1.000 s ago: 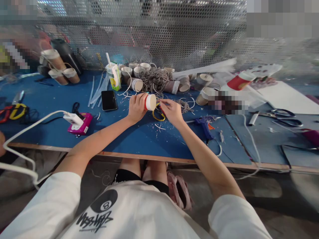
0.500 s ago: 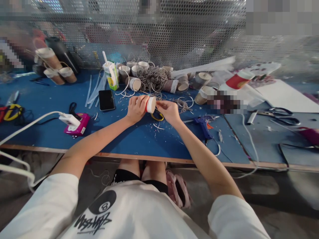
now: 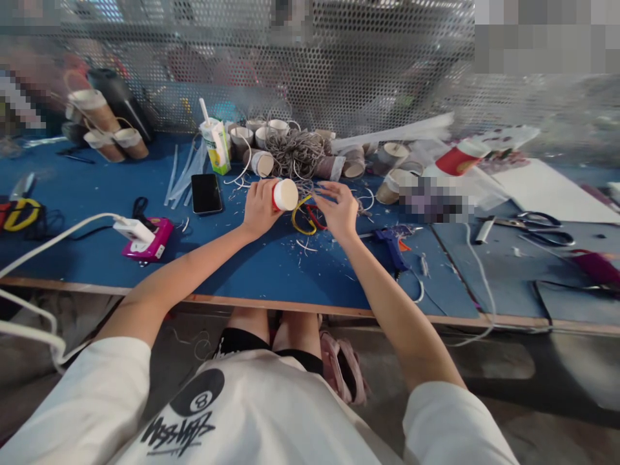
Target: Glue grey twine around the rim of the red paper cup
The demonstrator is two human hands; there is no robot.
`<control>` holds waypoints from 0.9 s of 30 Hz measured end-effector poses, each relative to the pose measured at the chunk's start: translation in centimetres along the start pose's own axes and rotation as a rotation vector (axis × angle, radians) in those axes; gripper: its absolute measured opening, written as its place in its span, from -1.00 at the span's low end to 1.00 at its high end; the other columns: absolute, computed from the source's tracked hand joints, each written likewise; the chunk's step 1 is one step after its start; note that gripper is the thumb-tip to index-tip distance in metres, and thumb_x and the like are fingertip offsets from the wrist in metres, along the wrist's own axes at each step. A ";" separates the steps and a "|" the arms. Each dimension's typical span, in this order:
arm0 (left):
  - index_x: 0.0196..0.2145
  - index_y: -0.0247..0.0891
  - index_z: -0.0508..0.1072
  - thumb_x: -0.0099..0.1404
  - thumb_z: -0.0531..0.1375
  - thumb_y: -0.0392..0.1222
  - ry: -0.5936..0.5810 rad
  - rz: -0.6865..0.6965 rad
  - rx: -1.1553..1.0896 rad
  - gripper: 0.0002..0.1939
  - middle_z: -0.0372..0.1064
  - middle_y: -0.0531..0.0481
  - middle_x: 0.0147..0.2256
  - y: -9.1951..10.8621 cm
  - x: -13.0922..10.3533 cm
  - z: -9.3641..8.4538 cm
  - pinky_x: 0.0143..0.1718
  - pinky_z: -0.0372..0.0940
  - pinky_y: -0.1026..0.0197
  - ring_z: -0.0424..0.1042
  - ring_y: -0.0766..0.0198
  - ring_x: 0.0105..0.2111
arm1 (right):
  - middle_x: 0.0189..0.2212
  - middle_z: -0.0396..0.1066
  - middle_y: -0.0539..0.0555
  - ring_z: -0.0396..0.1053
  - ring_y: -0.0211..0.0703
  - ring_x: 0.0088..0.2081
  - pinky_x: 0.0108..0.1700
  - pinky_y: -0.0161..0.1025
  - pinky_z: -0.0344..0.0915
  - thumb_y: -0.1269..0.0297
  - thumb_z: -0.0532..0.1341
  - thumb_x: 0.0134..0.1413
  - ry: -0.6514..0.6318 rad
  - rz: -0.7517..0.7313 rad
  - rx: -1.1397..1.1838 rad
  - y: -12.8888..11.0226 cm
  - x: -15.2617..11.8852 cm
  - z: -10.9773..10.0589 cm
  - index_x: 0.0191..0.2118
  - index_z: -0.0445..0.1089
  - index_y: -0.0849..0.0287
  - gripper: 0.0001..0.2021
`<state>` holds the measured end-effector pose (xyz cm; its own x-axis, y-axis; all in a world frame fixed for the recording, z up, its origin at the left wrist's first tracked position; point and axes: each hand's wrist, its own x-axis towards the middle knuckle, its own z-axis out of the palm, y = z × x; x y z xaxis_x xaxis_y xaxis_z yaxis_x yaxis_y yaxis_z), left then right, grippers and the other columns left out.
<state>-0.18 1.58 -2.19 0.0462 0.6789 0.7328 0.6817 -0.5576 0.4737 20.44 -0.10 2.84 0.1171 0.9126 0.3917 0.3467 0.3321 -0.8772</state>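
My left hand (image 3: 260, 208) is wrapped round a small red-and-white paper cup (image 3: 285, 195), which lies sideways with its pale round base facing right. Just right of the cup, my right hand (image 3: 339, 210) is off it, fingers apart, with nothing visible in them. Between and below the hands lie scissors with yellow and red handles (image 3: 304, 219), partly covered by my right hand. Behind them rests a tangled heap of grey-brown cord (image 3: 298, 152). A blue glue gun (image 3: 393, 248) lies right of my right forearm.
Twine-wrapped cups (image 3: 355, 163) crowd the back beside a drink carton (image 3: 216, 145). A black phone (image 3: 206, 193) and a magenta power adapter (image 3: 149, 239) lie on the left. Black-handled scissors (image 3: 537, 221) and a white cable (image 3: 485, 284) are on the right. Scraps litter the blue tabletop (image 3: 271, 271).
My right hand has moved away from the cup's base, and its fingers have spread. My left hand has shifted slightly left with the cup, turning its base more toward me.
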 end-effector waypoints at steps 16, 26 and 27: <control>-0.04 -0.21 0.37 -0.05 0.44 0.18 -0.079 -0.645 -1.032 -0.30 0.49 -0.17 -0.03 -2.5 1.7 1.4 0.10 0.37 -0.07 0.50 0.06 0.01 | -0.11 0.48 0.35 0.39 0.26 0.05 0.06 0.06 0.34 0.17 0.23 0.11 -0.298 -0.145 -0.859 -1.7 -0.9 -0.6 -0.18 0.37 0.22 -0.77; -0.10 -0.25 0.47 -0.10 0.40 0.37 -0.234 -0.648 -1.151 -0.24 0.58 -0.19 -0.16 -1.9 1.6 0.6 -0.07 0.48 -0.08 0.60 -0.01 -0.18 | -0.32 0.48 0.24 0.48 0.09 -0.33 -0.30 -0.11 0.38 0.26 0.30 -0.10 -0.432 0.055 -0.758 -0.9 -0.7 -0.3 -0.07 0.23 0.26 -0.56; -0.10 -0.24 0.47 -0.10 0.40 0.38 -0.244 -0.646 -1.153 -0.24 0.58 -0.20 -0.15 -1.9 1.6 0.6 -0.06 0.48 -0.08 0.60 -0.02 -0.16 | -0.35 0.48 0.22 0.47 0.07 -0.35 -0.30 -0.11 0.37 0.28 0.29 -0.10 -0.427 0.060 -0.734 -0.9 -0.6 -0.3 -0.07 0.22 0.26 -0.56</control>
<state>-0.98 3.98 -2.20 0.1624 0.9710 0.1754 -0.3633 -0.1064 0.9256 20.30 -1.03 3.47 -0.1556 0.9843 0.0830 0.8838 0.1762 -0.4334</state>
